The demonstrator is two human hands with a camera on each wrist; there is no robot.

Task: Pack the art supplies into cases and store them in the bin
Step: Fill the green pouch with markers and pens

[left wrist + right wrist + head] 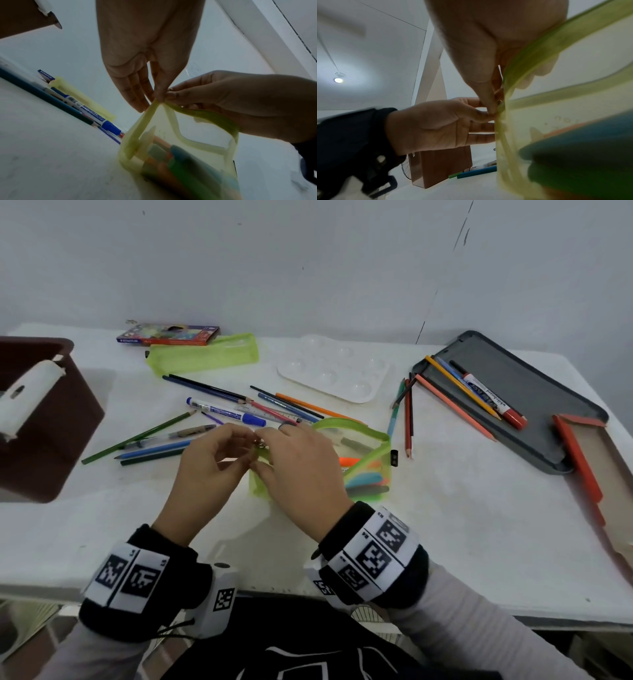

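Note:
A see-through green pencil case [368,460] lies mid-table with several markers inside, its zip strip standing up in a loop. My left hand [251,455] pinches the case's left end between thumb and forefinger [158,94]. My right hand [266,453] reaches in from the right and pinches the small metal zipper pull [260,444] at that same end. In the right wrist view the right thumb [489,104] presses at the case's corner [500,121], with the left hand [440,124] just beyond. A brown bin [68,412] at the left holds a white case [27,395].
Loose pencils [144,436] and a blue marker [226,410] lie behind my hands. A second green case [202,354], a pencil box [168,334] and a white palette [335,371] sit further back. On the right are a grey tray [548,378] with a red marker [493,400], and a cardboard box [589,467].

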